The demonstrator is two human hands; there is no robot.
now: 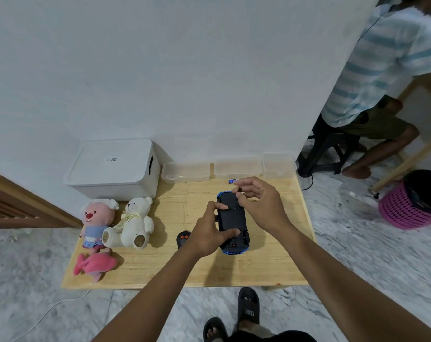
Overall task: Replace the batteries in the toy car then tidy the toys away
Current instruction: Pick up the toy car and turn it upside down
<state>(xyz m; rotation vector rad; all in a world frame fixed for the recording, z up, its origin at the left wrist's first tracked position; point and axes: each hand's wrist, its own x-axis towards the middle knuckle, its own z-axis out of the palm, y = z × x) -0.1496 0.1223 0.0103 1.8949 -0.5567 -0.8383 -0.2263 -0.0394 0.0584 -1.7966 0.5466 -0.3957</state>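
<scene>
The toy car (231,223) is lying upside down, dark underside facing up, blue body edge showing at both ends, held over the right half of the wooden table (160,267). The person is working on that underside, so the battery step is looking like it is in progress, not finished. Whether the cover is off or any battery is already swapped cannot be told; the hands are hiding that area. A small blue item (232,181) is sitting near the table's back edge, too small to identify.

Tidying is not started. The pink plush (97,220), white teddy bear (133,224) and pink fish plush (93,265) are all lying on the table's left side, and the remote (183,238) is resting just left of the car. The white lidded box (113,169) is sitting closed at the back left, with clear tubs (186,172) lined along the wall beside it.

The left hand (208,234) is gripping the car from the left, thumb pressing on the underside near its near end, a finger reaching across the middle. The right hand (258,203) is arching over the far end, fingers curled, fingertips pinching something small and dark there, likely a cover or tool, not clear which. Both forearms are reaching in from the bottom.
</scene>
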